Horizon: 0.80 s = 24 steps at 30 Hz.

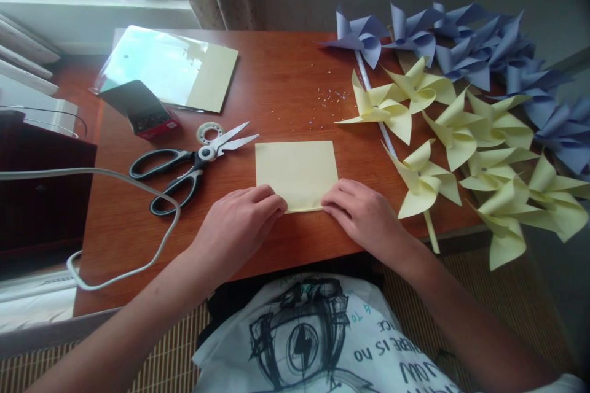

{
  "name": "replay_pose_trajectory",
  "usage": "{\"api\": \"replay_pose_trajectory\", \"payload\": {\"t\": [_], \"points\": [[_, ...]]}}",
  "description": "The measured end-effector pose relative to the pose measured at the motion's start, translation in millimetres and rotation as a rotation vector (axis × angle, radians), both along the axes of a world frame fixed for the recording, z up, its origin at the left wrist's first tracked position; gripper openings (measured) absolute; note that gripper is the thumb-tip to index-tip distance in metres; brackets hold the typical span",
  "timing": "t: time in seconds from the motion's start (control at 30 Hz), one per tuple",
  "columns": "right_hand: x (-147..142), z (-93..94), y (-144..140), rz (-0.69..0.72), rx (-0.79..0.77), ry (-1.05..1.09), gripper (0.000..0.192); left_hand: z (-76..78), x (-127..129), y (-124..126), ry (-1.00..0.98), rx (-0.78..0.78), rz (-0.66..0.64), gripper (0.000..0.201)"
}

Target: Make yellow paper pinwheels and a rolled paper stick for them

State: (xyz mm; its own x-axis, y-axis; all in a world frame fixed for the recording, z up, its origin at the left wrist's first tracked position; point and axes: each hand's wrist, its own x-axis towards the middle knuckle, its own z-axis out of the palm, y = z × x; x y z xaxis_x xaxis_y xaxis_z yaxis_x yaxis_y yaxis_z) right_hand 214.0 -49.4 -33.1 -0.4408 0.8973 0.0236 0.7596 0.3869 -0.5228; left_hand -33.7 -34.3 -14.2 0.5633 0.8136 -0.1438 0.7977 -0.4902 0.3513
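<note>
Paper (297,173) flat, square-on, fingers (271,204) pinning near edge

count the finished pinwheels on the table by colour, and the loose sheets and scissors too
yellow pinwheels: about 7
blue pinwheels: at least 6, overlapping, exact count unclear
yellow sheet under left hand and right hand: 1
scissors: 1
tape roll: 1
total: about 16

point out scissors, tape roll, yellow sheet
scissors (193,167): head view, on the pivot where blades meet handles.
tape roll (203,133): head view, on its ring, left of the hole.
yellow sheet (297,172): head view, on its bare middle, above both hands.
</note>
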Motion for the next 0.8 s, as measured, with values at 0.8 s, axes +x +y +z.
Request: {"api": "replay_pose_trajectory", "payload": {"t": [0.8], "points": [[-7.4, 4.5, -1.2, -0.046, 0.001, -0.092, 0.009, 5.1, -8.7, -9.2, 0.083, -0.004, 0.004, 0.019]]}}
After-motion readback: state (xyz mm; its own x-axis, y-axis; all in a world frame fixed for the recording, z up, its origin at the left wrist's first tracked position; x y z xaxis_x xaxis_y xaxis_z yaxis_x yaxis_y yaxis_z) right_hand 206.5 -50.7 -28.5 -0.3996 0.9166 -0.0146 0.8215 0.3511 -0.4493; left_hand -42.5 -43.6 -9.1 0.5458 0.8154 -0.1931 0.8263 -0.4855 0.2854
